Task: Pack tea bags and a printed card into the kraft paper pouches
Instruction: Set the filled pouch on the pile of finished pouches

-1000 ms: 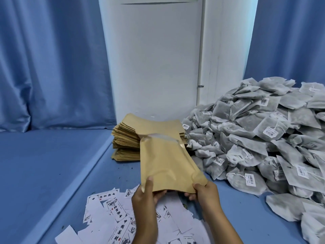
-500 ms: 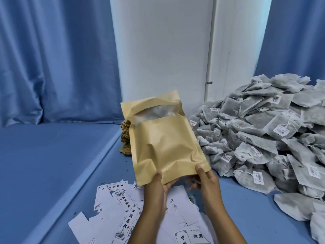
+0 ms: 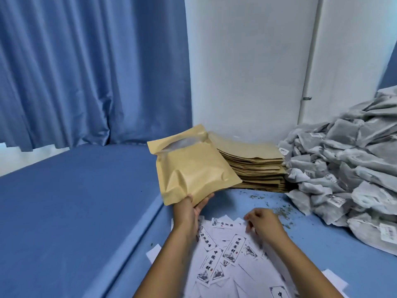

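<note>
Kraft pouch (image 3: 191,168) (creased, mouth open)

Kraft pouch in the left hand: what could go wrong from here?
The left hand grips the kraft pouch by one bottom corner only, so it may sag or slip. The right hand reaches into overlapping printed cards and could lift two at once. Loose tea crumbs on the blue surface could get swept in with a card.
</note>
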The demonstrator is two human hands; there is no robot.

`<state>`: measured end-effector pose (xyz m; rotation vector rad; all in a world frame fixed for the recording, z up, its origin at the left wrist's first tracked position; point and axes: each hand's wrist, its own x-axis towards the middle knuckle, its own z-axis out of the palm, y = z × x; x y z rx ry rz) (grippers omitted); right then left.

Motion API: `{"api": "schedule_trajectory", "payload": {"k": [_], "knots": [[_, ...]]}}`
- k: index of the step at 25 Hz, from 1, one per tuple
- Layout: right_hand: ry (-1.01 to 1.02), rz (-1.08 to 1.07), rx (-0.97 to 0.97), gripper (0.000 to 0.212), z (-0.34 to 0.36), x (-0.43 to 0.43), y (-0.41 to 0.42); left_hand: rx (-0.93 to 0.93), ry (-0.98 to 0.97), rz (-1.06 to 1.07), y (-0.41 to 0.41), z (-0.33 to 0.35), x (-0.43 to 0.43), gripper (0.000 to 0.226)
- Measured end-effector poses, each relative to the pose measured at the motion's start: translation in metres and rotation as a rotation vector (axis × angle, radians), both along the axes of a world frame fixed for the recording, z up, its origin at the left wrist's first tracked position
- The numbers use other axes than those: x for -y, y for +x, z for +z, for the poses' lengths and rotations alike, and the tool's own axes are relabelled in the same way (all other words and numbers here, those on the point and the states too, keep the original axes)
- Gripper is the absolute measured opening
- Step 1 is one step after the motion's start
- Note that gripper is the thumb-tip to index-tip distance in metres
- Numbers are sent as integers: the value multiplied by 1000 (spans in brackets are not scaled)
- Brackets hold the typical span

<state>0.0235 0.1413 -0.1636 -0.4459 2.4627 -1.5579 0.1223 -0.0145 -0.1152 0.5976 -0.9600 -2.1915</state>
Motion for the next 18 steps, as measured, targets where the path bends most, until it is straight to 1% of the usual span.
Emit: {"api": "schedule_trajectory", "payload": {"k": [3,5,7,8,9,10,11,12,13,14,15,16,18], "knots": [[118,151,-51,30,17,46,-4,82,28,82,7,-6,35,21],[148,232,-29,33,25,73,-9,80,-24,116,2,-3,59,22],[154,303,-2,36,30,100,-14,12,-43,192,-12,9,91,18],[162,329,-11,37,30,113,-16,-68,10,206,-20,16,110,14],[178,351,-45,37,31,124,-18,-169,74,171,-29,25,126,10],[184,361,-99,37,31,133,-21,-222,108,112,-38,31,143,18],[177,346,-180,35,32,139,-25,-161,58,33,-47,33,155,29],[160,289,-295,33,34,143,-30,19,-92,-38,-56,31,162,36],[129,188,-435,30,38,143,-37,213,-240,-112,-64,24,163,47],[90,62,-571,28,43,142,-46,354,-339,-184,-69,16,159,63],[69,-59,-668,26,48,141,-57,424,-369,-252,-75,6,156,79],[76,-149,-719,27,52,139,-68,451,-356,-290,-78,-2,151,87],[157,-232,-746,35,57,136,-86,476,-348,-307,-85,-16,146,85]]}}
